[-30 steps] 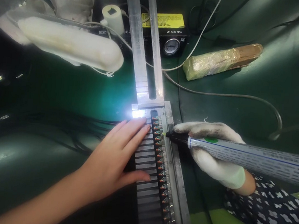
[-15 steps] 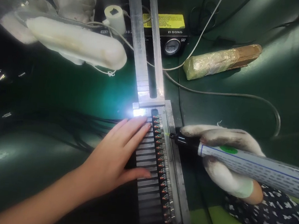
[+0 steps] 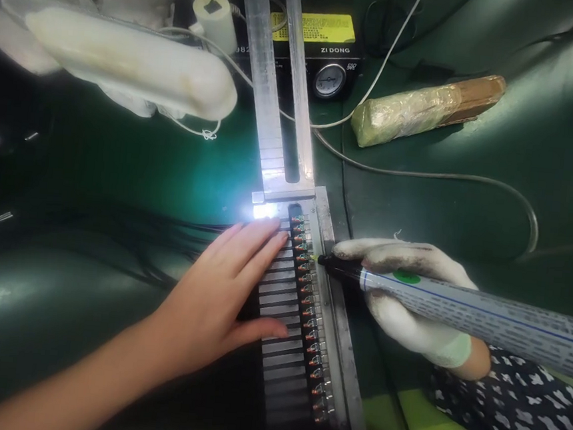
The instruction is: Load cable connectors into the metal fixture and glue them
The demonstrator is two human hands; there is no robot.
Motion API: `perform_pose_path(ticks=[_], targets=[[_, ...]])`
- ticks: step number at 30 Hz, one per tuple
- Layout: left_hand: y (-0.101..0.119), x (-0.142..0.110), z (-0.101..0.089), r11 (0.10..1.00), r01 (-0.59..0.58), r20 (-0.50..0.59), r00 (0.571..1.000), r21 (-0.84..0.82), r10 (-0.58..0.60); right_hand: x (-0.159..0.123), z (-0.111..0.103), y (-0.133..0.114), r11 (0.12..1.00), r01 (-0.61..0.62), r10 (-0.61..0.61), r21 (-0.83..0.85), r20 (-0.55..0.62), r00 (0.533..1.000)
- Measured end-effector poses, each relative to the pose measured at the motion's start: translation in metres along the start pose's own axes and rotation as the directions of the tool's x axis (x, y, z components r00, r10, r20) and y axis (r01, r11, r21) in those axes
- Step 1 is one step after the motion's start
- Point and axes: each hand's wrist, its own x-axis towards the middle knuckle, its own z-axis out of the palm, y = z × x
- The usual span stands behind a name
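My bare left hand (image 3: 224,290) lies flat with its fingers outstretched over the slotted metal fixture (image 3: 280,321). Its fingertips rest near the fixture's upper end, beside a bright white light (image 3: 265,210). Black cables (image 3: 165,231) run from the left under that hand. Down the fixture sits a row of small wire ends (image 3: 306,278) with reddish and green strands in clear pieces. In a white glove, my right hand (image 3: 408,319) grips a thick dispensing syringe (image 3: 459,305) with a printed label and black front. Its thin yellowish tip is at the row's upper part; contact cannot be made out.
A black box with a pressure gauge (image 3: 329,81) stands behind the metal rails (image 3: 261,72). A wrapped block (image 3: 406,112) lies at the back right, with a thin hose (image 3: 420,174) before it. A long white padded object (image 3: 129,61) is at the back left.
My right hand has moved the syringe left and slightly down along the row, to about one wire end lower. My left hand stays spread on the fixture. The whole view has shifted slightly.
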Motion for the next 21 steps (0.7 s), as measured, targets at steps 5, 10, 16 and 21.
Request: perform_pose_path(ticks=[5,10,16,21], targets=[[-0.0003,0.0003,0.0004,1.0,-0.003,-0.014,1.0,-0.006,0.003,0.0008,-0.0026,-0.0009,1.0,-0.008,0.008,0.005,0.018,1.0],[0.0001,0.0003,0.0006,1.0,-0.002,-0.013,1.0,0.01,0.002,0.0011,-0.0041,-0.0004,1.0,0.012,-0.013,0.016,0.038,0.999],[0.0002,-0.0001,0.0006,1.0,0.003,-0.005,1.0,0.001,-0.003,0.0013,-0.0026,0.0012,1.0,0.007,-0.007,-0.004,0.015,1.0],[0.0003,0.0,0.0003,1.0,0.007,-0.003,1.0,-0.003,-0.007,0.0018,-0.002,0.0029,1.0,0.001,-0.001,0.027,0.009,1.0]])
